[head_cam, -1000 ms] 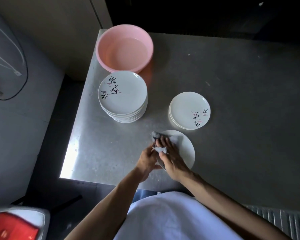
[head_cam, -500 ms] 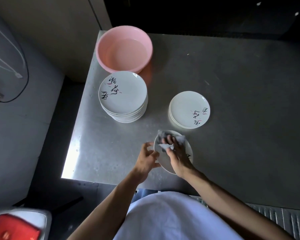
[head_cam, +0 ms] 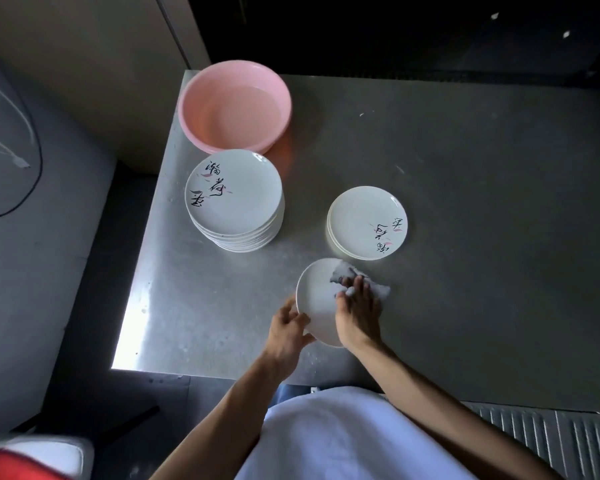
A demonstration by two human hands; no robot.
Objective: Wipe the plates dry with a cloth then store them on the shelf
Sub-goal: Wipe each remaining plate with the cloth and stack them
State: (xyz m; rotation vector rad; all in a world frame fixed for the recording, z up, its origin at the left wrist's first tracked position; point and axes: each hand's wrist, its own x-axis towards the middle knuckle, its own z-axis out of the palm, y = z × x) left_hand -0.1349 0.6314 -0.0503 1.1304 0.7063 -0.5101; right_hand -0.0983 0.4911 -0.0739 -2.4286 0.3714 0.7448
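- left hand (head_cam: 286, 332): we grasp the plate (head_cam: 317, 299) at its near-left rim. the thumb lies on the upper face and the fingers curl under the edge.
- right hand (head_cam: 357, 317): the fingers are extended and spread, pressing the cloth (head_cam: 378, 291) onto the right part of the plate. the hand lies flat on the cloth and does not curl round it.
- plate: it sits between our two hands with a plain white face toward us, over the table (head_cam: 465, 202) near its front edge. we cannot tell whether it rests on the table or is lifted.
- cloth: grey-white and crumpled, under the right fingers. one end shows beyond the fingertips at the plate's far rim. the other end sticks out to the right of the hand, past the rim.
- short stack (head_cam: 366, 223): just beyond the right hand, apart from the held plate. its top plate carries dark writing.
- tall stack (head_cam: 234, 199): beyond the left hand and to its left, well apart from the grip.
- basin (head_cam: 234, 109): pink, beyond the tall stack, farthest from both hands.
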